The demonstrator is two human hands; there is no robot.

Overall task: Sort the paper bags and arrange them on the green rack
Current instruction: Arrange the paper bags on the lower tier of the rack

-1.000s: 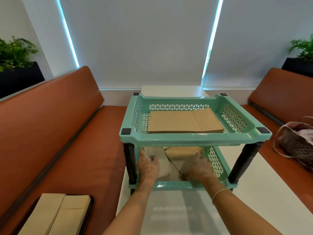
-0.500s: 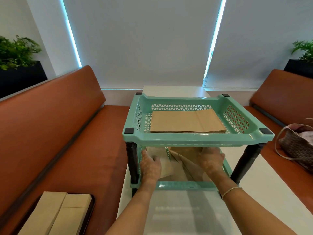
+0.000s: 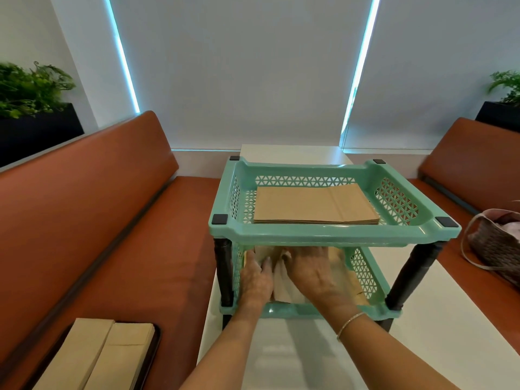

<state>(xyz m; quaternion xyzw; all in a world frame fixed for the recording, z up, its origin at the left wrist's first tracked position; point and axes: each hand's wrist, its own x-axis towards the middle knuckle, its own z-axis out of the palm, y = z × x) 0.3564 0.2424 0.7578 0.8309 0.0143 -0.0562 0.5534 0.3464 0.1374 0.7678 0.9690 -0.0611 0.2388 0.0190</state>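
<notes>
Currently both hands are inside the lower tier of the green rack (image 3: 334,230), which stands on a white table (image 3: 422,347). Left hand (image 3: 257,278): fingers fairly straight, lying on a pale paper bag (image 3: 282,288) at the tier's left side; whether it pinches an edge cannot be told. Right hand (image 3: 312,270): spread flat, palm down, pressing across the lower bags toward the left, holding nothing that shows. Brown bags (image 3: 353,280) lie at the right of the same tier, partly hidden under the arm.

Upper tier: a neat flat stack of brown bags (image 3: 315,205), untouched.

Step judged: squaring up the lower-tier bags into separate piles, pale left, brown right.

More bags wait on a dark tray (image 3: 153,350) on the orange bench, near left: two tan stacks (image 3: 95,356) side by side.

Next move likely calls for withdrawing both hands clear of the upper tier's rim, then reaching left to the tray. Risk: dragging the loose bags out on withdrawal.
</notes>
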